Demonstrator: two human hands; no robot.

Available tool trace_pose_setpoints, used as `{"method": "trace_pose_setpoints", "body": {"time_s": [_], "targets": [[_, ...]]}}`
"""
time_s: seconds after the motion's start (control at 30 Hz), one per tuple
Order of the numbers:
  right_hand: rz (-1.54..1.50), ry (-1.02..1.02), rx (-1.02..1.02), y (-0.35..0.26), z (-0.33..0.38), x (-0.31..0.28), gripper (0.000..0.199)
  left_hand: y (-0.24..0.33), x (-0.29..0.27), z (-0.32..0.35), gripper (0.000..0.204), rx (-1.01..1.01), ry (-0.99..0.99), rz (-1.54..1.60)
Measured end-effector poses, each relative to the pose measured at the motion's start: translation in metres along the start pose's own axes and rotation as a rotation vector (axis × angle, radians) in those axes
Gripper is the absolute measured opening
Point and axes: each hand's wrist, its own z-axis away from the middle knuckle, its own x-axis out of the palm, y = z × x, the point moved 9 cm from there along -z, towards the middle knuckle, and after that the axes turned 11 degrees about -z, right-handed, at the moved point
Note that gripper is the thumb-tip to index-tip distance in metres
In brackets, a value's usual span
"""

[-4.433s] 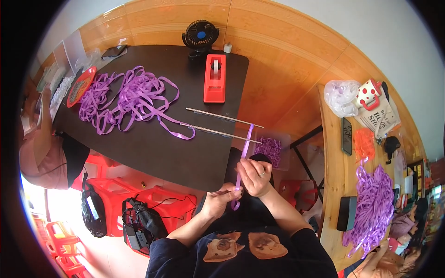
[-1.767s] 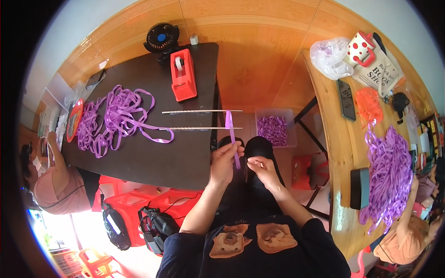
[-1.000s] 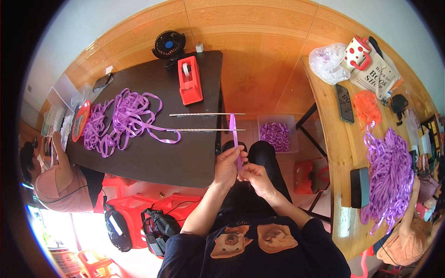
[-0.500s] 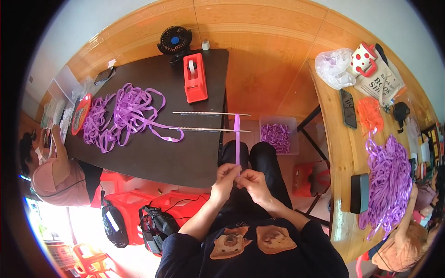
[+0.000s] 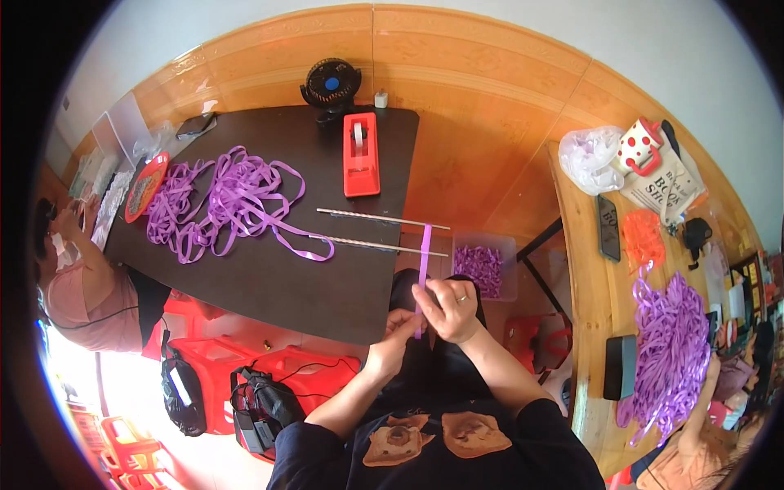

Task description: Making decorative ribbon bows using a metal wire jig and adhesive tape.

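Note:
A narrow purple ribbon [image 5: 424,265] is looped around the ends of two thin metal rods [image 5: 359,243], which stick out past the right edge of the dark table [image 5: 245,286]. Its tail hangs toward me over my lap. My left hand [image 5: 390,345] pinches the ribbon near its lower end. Higher up, below the rods, my right hand [image 5: 453,310] has thumb and fingers closed on the same ribbon; a ring shows on one finger. A heap of loose purple ribbon [image 5: 233,196] lies on the dark table, left of the rods.
Beyond my knees stands a clear plastic box [image 5: 511,282] of purple ribbon pieces. A red tape dispenser [image 5: 362,155] and black fan [image 5: 331,83] sit at the dark table's back. The wooden table [image 5: 590,327] at right bears a ribbon pile [image 5: 670,351]. People sit at both sides.
My right hand has moved up the ribbon toward the rods. My left hand stays lower, now apart from the right one. The whole view has shifted slightly.

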Motion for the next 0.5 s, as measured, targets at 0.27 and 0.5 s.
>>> {"method": "trace_pose_setpoints", "body": {"time_s": [0.27, 0.5], "targets": [[0.044, 0.021, -0.085, -0.014, -0.003, 0.003, 0.028, 0.009, -0.002, 0.007, 0.008, 0.096, 0.004, 0.07], [0.04, 0.056, -0.05, -0.013, -0.021, -0.005, 0.032, -0.005, -0.011, 0.021, 0.021, 0.081, 0.048, 0.209]]}}
